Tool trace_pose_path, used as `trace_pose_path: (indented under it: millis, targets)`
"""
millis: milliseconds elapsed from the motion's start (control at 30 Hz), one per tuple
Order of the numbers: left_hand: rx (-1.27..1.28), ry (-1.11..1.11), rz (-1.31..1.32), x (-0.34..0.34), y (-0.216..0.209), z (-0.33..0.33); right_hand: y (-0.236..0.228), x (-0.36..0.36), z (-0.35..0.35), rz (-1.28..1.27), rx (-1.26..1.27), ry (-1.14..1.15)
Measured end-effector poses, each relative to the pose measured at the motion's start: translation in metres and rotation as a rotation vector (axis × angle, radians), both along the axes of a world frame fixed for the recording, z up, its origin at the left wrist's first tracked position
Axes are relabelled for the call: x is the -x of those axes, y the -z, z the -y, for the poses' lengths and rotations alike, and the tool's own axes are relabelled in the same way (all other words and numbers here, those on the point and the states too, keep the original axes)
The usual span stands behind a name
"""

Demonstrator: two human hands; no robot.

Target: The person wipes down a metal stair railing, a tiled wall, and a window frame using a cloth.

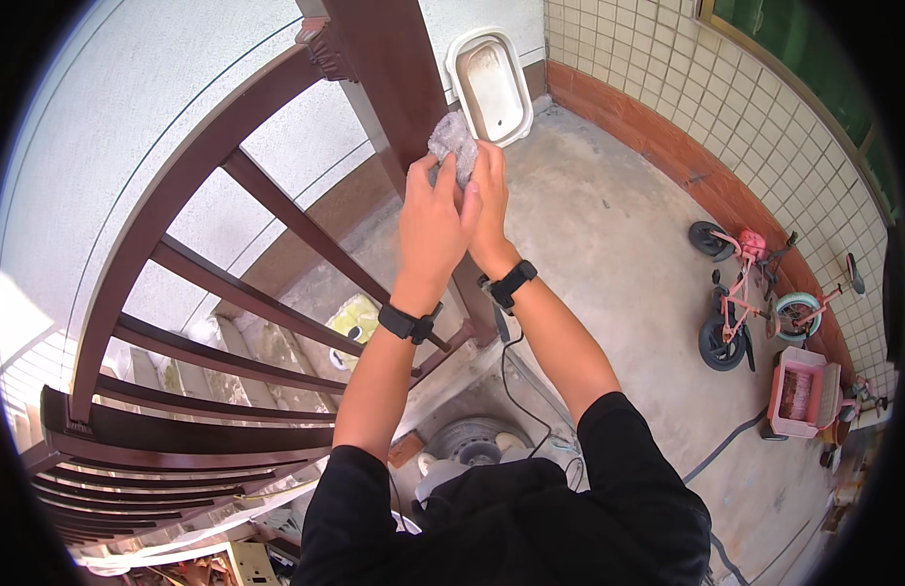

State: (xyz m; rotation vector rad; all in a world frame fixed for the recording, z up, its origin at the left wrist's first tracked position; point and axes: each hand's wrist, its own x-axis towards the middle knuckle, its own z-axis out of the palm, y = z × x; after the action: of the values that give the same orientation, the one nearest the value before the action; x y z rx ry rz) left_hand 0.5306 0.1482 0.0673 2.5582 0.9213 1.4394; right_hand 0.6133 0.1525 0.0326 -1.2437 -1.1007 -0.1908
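Note:
A crumpled grey cloth [454, 137] is held up in front of me, against or just beside the thick brown post [390, 83]. My left hand [431, 230] grips it from the left, fingers bent over its lower edge. From the right, my right hand [488, 200] closes on the same cloth, the two hands nearly touching. Part of the cloth is hidden behind my fingers. Black bands circle both wrists. The brown railing [203, 269] joins the post on the left.
Concrete stairs [232, 352] run below the railing, with a yellow-green cloth-like item [359, 327] nearby. A white basin [498, 88] leans at the far wall. On the right stand a pink child's bike [737, 293] and a pink crate [801, 391]. A tyre [467, 441] and dark cable [516, 376] lie near my feet.

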Motion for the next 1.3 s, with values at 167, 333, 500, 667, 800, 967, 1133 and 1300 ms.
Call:
trace_pose_path:
  millis: [167,333,500,667,800,967,1133,1300]
  targets:
    - [0.030,0.093,-0.042,-0.017,0.033,-0.003,0.032,-0.018,0.007,-0.020,0.015,0.033]
    - [0.336,0.112,-0.086,0.011,0.073,0.017,0.068,0.000,0.029,-0.001,0.145,-0.033]
    - [0.333,0.065,0.017,0.043,0.074,0.028,0.068,0.017,0.028,0.117,0.092,-0.099]
    - [0.114,0.015,0.011,0.033,0.057,0.018,0.047,0.010,0.022,0.108,0.039,-0.156]
    - [0.143,0.077,-0.024,0.002,0.038,0.017,0.041,-0.013,0.015,-0.013,0.038,-0.141]
    - [0.167,0.092,-0.077,-0.019,0.054,0.016,0.058,-0.023,0.020,-0.086,0.022,-0.125]
    - [0.320,0.083,-0.042,0.025,0.049,0.027,0.056,-0.002,0.021,0.053,0.045,-0.096]
    - [0.148,0.094,0.179,0.039,0.004,0.013,-0.008,0.005,-0.003,0.272,-0.196,-0.154]
